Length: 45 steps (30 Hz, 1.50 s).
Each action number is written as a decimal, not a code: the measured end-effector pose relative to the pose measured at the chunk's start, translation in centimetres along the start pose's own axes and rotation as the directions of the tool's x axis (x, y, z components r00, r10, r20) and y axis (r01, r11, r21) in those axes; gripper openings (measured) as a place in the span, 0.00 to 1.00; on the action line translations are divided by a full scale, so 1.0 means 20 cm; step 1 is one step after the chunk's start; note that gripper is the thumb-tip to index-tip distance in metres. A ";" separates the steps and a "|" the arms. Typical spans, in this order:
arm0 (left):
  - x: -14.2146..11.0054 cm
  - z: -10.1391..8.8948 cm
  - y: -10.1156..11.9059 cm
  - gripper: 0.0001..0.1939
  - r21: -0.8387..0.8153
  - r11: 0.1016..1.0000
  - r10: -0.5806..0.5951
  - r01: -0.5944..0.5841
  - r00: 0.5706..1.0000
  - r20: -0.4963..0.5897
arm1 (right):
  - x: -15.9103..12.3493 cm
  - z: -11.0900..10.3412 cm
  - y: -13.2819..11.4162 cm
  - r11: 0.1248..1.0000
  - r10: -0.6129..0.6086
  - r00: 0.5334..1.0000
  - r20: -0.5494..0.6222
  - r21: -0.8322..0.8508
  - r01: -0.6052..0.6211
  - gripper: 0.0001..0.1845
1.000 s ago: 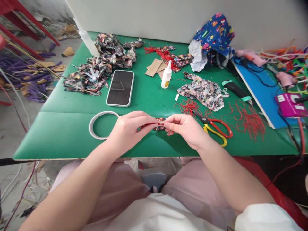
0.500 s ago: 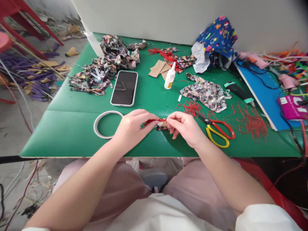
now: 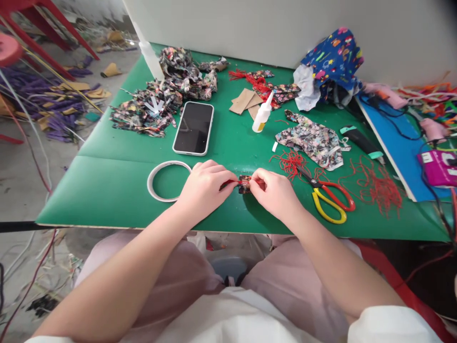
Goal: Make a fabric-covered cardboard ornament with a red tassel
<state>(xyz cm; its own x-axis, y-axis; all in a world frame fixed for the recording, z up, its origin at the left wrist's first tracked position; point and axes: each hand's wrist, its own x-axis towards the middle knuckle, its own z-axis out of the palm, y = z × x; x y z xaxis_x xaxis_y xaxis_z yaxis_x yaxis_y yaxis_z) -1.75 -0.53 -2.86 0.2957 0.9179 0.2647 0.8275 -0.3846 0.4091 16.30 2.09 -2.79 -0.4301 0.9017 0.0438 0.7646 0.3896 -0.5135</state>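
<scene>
Left hand (image 3: 209, 188): thumb and fingertips closed in a tight pinch on the red cord (image 3: 243, 182).
Right hand (image 3: 274, 190): narrow too, pinching around the cord's other side; its fingers cover part of the work, so can't tell exactly how much it's got.
Patterned piece (image 3: 244, 190): tiny dark floral thing between the two hands, near the front edge of the tabletop (image 3: 117, 186), red cord running across it.
Tape roll (image 3: 152, 180): lying flat just left of the left hand, partly behind it.
Phone (image 3: 194, 127): screen up, black, beyond the tape.
Glue bottle (image 3: 262, 117): upright past the hands, card pieces (image 3: 246, 101) right behind it.
Scissors (image 3: 314, 183): right of the right hand, one handle yellow, one red, blades pointing at a tangle of red thread (image 3: 291, 164).
Floral cloth (image 3: 310, 138): spread out beyond the scissors, trimmer-looking tool (image 3: 360, 141) off to its right.
Scraps (image 3: 143, 109): big crumpled floral heap at the back left, white strips on top.
</scene>
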 end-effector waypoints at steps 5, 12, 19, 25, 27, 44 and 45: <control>0.00 0.00 0.00 0.10 0.023 1.000 -0.012 0.011 0.999 0.036 | 0.01 0.00 0.00 0.996 -0.019 0.999 0.031 -0.085 0.022 0.07; -0.01 0.00 -0.01 0.11 0.057 0.998 0.001 -0.005 0.998 0.070 | 0.01 0.00 -0.01 0.989 -0.010 0.998 0.062 -0.149 0.019 0.08; -0.01 -0.01 -0.03 0.12 0.084 0.995 0.047 -0.053 0.997 0.066 | 0.02 0.01 -0.02 0.982 0.004 0.997 0.081 -0.188 0.012 0.08; -0.01 -0.01 -0.03 0.13 0.157 0.982 0.098 -0.108 0.993 0.071 | 0.03 0.01 -0.03 0.975 0.030 0.997 0.076 -0.221 -0.013 0.07; -0.02 -0.02 -0.03 0.13 0.157 0.981 0.101 -0.112 0.992 0.074 | 0.03 0.01 -0.04 0.974 0.031 0.997 0.071 -0.224 -0.014 0.07; 0.00 -0.04 0.03 0.12 -0.190 0.981 -0.027 0.031 0.999 0.026 | 0.03 -0.10 -0.04 0.747 0.063 0.973 0.222 0.636 -0.193 0.09; 0.00 -0.03 0.04 0.16 -0.192 0.981 -0.021 0.021 1.000 0.004 | 0.03 -0.10 -0.04 0.725 0.067 0.969 0.236 0.656 -0.210 0.09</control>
<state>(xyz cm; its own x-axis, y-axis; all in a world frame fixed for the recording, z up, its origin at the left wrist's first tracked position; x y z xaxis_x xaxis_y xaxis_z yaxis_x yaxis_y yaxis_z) -1.34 -0.81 -2.02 0.2805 0.9260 0.2525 0.7263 -0.3768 0.5750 16.33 2.72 -0.63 -0.4791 0.8559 -0.1946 0.3300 -0.0298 -0.9435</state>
